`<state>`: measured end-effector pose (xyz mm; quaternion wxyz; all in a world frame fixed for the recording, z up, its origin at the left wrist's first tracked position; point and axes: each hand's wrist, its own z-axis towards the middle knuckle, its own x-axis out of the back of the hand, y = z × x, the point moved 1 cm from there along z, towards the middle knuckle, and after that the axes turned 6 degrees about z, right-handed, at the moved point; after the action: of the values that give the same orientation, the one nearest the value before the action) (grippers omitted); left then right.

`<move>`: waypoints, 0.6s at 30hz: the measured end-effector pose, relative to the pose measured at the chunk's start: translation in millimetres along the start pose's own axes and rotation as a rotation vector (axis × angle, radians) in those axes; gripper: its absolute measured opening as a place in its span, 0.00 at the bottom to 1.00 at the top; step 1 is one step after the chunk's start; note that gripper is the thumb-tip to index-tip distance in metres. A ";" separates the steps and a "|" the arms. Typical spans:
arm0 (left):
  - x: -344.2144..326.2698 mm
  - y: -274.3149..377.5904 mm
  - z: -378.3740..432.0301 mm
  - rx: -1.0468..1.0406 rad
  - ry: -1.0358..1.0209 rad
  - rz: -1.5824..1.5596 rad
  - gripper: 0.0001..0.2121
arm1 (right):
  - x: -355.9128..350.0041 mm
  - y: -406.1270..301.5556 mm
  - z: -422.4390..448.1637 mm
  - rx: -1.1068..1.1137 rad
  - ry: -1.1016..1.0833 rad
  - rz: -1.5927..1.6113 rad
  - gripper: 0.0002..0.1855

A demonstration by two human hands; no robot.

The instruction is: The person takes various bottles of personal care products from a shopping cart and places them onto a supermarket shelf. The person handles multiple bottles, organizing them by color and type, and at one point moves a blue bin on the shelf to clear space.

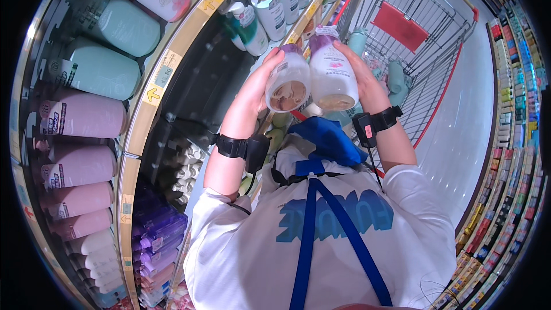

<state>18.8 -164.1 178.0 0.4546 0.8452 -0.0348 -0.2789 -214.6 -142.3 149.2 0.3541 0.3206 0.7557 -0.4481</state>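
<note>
My left hand (pixel 259 84) grips a white plastic pump bottle (pixel 287 69) with a purple top, its base tipped up towards me. Beside it, a matching white and purple bottle (pixel 332 66) with printed writing and a pink flower is held in my right hand (pixel 360 73). The two bottles stand side by side, nearly touching, between the shelf and the metal shopping cart (pixel 419 90). Mint-green bottles (pixel 396 76) lie in the cart, partly hidden behind my right arm. Both wrists wear black strapped devices.
A shelf on the left carries mint-green bottles (pixel 105 69) and pink bottles (pixel 88 114) behind a price rail (pixel 160 75). White pump bottles (pixel 269 10) stand on a lower tier. Purple bottles (pixel 157 224) sit further back. A stocked shelf (pixel 508 137) runs along the right.
</note>
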 end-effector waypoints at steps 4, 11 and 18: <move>-6.0 1.0 -0.9 -0.012 0.038 0.057 0.41 | -4.1 -0.5 -7.6 0.025 0.042 -0.005 0.14; -7.9 -2.7 -1.8 -0.010 0.087 0.059 0.41 | -2.3 0.4 -10.3 -0.001 0.061 -0.002 0.16; -13.2 -7.3 -0.6 -0.030 0.104 0.016 0.40 | -0.1 -2.0 -13.9 -0.025 0.071 -0.003 0.17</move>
<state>6.5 -155.3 178.4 0.4708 0.8512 -0.0137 -0.2316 -219.6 -130.5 155.1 0.3305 0.3306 0.7738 -0.4274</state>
